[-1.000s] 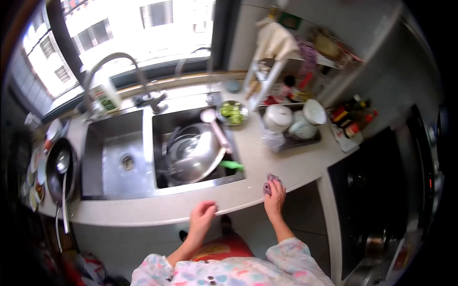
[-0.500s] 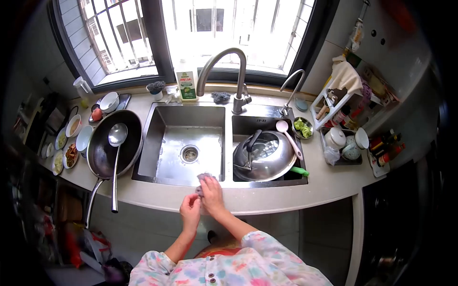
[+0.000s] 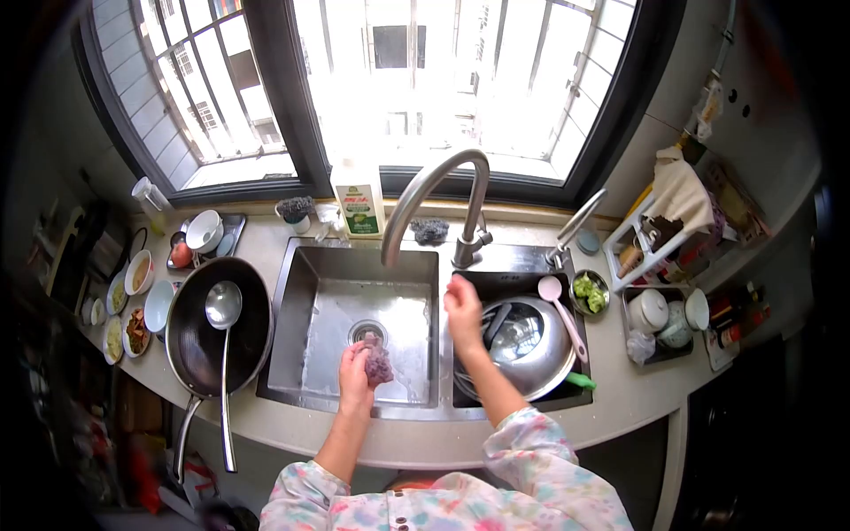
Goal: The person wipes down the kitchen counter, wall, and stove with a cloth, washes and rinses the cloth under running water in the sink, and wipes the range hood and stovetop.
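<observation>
My left hand (image 3: pixel 355 380) is closed on a bunched greyish-purple cloth (image 3: pixel 378 363), which hangs over the left sink basin (image 3: pixel 301 354) near its drain. My right hand (image 3: pixel 463 311) is raised over the divider between the two basins and holds nothing I can see; its fingers reach up, somewhat blurred. It is below the base of the tall curved faucet (image 3: pixel 478 190), apart from it. In the right basin, just beyond my right forearm, sits a steel pan with a domed lid (image 3: pixel 531 350). A pale pink spoon (image 3: pixel 563 310) rests across the lid.
Left of the sink, a dark wok (image 3: pixel 190 354) with a steel ladle (image 3: pixel 224 305) has its handle past the counter edge. Several food bowls stand farther left. A white bottle (image 3: pixel 358 199) is behind the sink; a bowl of greens (image 3: pixel 591 292) stands to the right.
Both hands have left the counter's front edge. My left hand has carried the cloth over the left basin; my right hand has let go of it and moved up and right. The view has shifted.
</observation>
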The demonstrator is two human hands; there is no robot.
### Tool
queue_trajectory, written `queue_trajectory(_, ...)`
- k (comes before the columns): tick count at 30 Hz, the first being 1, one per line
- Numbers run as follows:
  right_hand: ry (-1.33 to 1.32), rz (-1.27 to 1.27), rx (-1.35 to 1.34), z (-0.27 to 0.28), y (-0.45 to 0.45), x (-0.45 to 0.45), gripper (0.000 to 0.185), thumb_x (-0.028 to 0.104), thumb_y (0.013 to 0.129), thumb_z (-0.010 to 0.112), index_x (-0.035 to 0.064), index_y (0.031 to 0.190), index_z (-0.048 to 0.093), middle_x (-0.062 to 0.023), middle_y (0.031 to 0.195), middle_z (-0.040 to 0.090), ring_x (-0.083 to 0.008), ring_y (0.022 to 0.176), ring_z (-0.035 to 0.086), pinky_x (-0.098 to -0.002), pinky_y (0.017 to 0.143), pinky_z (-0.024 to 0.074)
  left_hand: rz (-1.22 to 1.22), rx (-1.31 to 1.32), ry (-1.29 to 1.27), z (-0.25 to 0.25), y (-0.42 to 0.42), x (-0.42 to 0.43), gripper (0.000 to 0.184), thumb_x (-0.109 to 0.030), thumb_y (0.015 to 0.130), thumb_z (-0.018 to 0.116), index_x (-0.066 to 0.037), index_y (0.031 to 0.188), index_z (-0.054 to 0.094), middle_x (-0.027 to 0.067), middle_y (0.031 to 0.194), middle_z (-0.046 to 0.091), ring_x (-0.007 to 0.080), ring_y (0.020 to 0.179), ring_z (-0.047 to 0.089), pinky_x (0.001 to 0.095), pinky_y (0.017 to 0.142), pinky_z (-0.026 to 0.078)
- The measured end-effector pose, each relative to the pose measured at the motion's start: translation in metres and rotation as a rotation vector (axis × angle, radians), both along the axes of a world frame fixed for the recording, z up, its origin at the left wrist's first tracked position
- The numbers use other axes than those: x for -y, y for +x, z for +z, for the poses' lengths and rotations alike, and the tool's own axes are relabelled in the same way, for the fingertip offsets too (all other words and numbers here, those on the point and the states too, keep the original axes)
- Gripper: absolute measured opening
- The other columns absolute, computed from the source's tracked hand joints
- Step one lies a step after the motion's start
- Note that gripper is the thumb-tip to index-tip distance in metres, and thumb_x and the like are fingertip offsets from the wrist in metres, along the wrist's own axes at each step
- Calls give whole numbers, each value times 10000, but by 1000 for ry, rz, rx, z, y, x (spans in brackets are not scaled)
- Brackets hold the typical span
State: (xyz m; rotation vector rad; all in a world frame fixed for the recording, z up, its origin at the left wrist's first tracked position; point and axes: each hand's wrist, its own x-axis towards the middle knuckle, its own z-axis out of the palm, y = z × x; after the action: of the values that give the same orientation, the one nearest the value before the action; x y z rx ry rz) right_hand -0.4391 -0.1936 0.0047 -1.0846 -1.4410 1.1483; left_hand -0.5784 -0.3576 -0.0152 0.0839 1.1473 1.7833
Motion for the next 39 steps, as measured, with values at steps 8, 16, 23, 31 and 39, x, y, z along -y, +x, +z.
queue_trajectory(8, 61, -102, 881, 32, 22, -172, 335, 397, 879, 486, 122, 977, 649, -201, 861, 641, -396, 851, 601, -473, 751, 465, -169, 10, -67, 41, -1, -51, 404, -143, 802, 665, -61, 1144, 467, 55, 993, 579, 153, 855, 591, 309, 710, 535)
queue_trajectory(16, -44, -341, 552, -17, 25, -180, 317, 265, 856, 524, 26, 1060, 568, -210, 952, 625, -370, 887, 600, -459, 770, 448, -239, -301, -140, 30, -19, -95, 441, -55, 748, 658, -45, 1143, 464, 64, 1003, 568, 145, 832, 601, 301, 696, 536)
queue_trajectory(23, 245, 104, 219, -15, -27, -12, 386, -11, 731, 502, 14, 1111, 566, -150, 1056, 605, -271, 964, 587, -324, 859, 452, -266, -736, -77, -21, -17, -114, 233, -108, 790, 573, -10, 995, 628, 97, 891, 609, 199, 803, 607, 323, 717, 487)
queue_trajectory(31, -399, 532, 379, -29, -56, 22, 285, 164, 780, 598, 51, 1040, 619, -104, 878, 649, -169, 811, 620, -304, 733, 490, -152, -832, -254, 22, -25, -92, 246, -133, 789, 593, -28, 1006, 642, 152, 952, 615, 246, 880, 601, 339, 779, 470)
queue_trajectory(39, -173, 296, 206, -31, -74, 4, 202, 193, 793, 657, 13, 886, 659, -28, 746, 639, -102, 690, 604, -262, 604, 484, 44, -782, -485, -20, -60, -70, 268, -235, 801, 655, 6, 918, 645, 115, 772, 661, 213, 685, 611, 331, 673, 480)
